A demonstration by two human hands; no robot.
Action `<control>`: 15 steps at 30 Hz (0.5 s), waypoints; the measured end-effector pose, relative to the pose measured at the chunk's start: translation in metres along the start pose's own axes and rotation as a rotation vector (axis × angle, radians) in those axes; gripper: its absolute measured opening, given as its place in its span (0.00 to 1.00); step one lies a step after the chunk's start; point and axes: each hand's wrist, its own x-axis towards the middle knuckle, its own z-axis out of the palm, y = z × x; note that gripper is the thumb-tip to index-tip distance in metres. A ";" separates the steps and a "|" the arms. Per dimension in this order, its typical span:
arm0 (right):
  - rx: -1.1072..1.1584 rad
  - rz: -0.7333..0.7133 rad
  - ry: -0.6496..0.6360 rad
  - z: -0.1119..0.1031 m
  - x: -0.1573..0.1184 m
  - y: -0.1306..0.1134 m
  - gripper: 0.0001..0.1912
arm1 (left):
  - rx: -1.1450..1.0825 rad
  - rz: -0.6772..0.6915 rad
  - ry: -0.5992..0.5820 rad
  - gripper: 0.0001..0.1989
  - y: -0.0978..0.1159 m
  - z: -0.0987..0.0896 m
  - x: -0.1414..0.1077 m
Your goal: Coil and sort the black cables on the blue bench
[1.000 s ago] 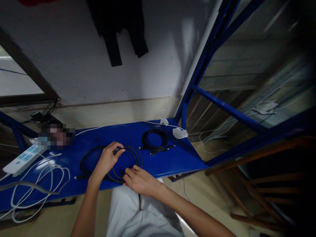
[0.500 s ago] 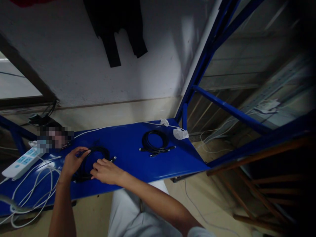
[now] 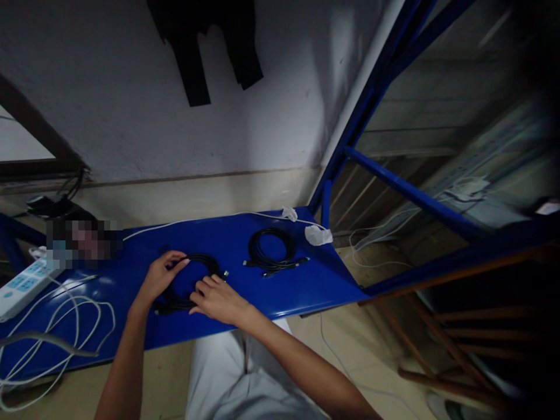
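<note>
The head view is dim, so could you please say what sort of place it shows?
Probably an indoor work area: a blue table bears coiled black cables, with a white power strip at its left end. I cannot tell whether home or workshop.

The black cable (image 3: 209,261) — coiled in a ring, 1 silver-tipped plug (image 3: 226,273) showing at its right — lies on the blue tabletop (image 3: 280,296).

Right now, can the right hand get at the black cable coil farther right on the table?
Probably yes: the right hand is at the left coil, and only blue tabletop shows between that hand and the right coil.
</note>
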 end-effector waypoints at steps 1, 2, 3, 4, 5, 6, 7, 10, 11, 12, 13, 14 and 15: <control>-0.001 0.022 0.003 -0.003 -0.008 0.003 0.20 | -0.015 0.002 -0.013 0.27 0.002 0.001 0.002; 0.000 0.045 0.008 -0.005 -0.014 0.006 0.20 | -0.024 0.005 -0.013 0.27 0.003 0.001 0.004; 0.003 0.067 0.014 -0.006 -0.020 0.008 0.20 | -0.022 0.008 0.004 0.28 0.002 -0.001 0.005; 0.009 0.088 0.021 -0.007 -0.024 0.010 0.20 | -0.009 0.009 0.034 0.28 -0.001 -0.004 0.005; 0.018 0.104 0.029 -0.007 -0.028 0.011 0.20 | 0.013 0.006 0.074 0.28 -0.005 -0.008 0.005; 0.029 0.116 0.039 -0.007 -0.030 0.011 0.20 | 0.041 -0.001 0.117 0.28 -0.009 -0.013 0.004; 0.041 0.123 0.053 -0.005 -0.031 0.012 0.20 | 0.065 -0.013 0.154 0.28 -0.015 -0.019 0.003; 0.084 0.147 0.120 -0.002 -0.033 0.011 0.24 | 0.129 -0.048 0.248 0.27 -0.031 -0.039 -0.002; 0.103 0.160 0.148 -0.001 -0.033 0.011 0.27 | 0.157 -0.056 0.291 0.27 -0.036 -0.045 -0.003; 0.123 0.176 0.174 -0.002 -0.035 0.011 0.30 | 0.191 -0.060 0.343 0.26 -0.041 -0.052 -0.004; 0.143 0.194 0.199 -0.003 -0.037 0.011 0.33 | 0.233 -0.055 0.401 0.25 -0.045 -0.058 -0.005; 0.160 0.215 0.221 -0.005 -0.041 0.012 0.36 | 0.285 -0.036 0.450 0.25 -0.050 -0.065 -0.005; 0.172 0.238 0.239 -0.008 -0.046 0.013 0.37 | 0.344 -0.005 0.492 0.24 -0.055 -0.071 -0.004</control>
